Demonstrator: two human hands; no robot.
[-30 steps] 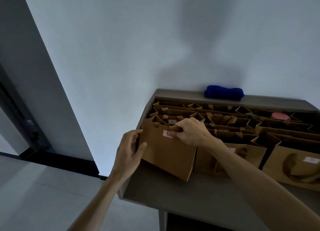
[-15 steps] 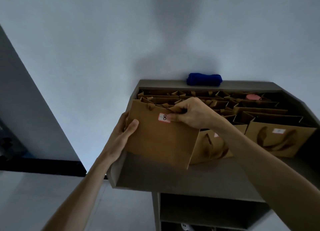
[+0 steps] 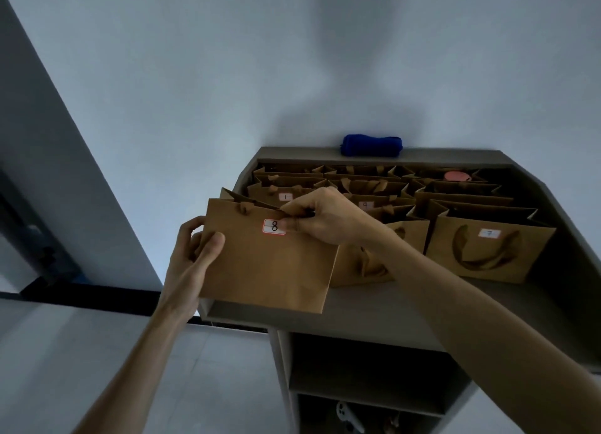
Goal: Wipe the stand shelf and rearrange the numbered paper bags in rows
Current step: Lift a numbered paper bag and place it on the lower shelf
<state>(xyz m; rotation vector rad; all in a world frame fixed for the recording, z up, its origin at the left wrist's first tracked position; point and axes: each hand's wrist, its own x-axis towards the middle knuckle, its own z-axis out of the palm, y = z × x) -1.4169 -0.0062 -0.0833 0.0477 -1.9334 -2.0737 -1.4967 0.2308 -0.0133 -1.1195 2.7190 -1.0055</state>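
The left hand (image 3: 195, 254) grips the left edge of the paper bag labelled 8 (image 3: 266, 264), thumb across its front, holding it over the shelf's (image 3: 374, 316) near left corner. The right hand (image 3: 320, 219) pinches its top rim beside the label. Further right stand more bags (image 3: 487, 248) in rows, a blue cloth (image 3: 372, 146) behind.

Both bare forearms reach up and forward from the lower edge of the view. The left hand (image 3: 195, 254) grips the left edge of the bag (image 3: 270, 264), thumb laid flat across its front face, the other fingers curled round behind. The right hand (image 3: 325, 219) comes in from the right, wrist bent, and pinches the bag's top rim beside its label, thumb in front, fingers curled over the rim.
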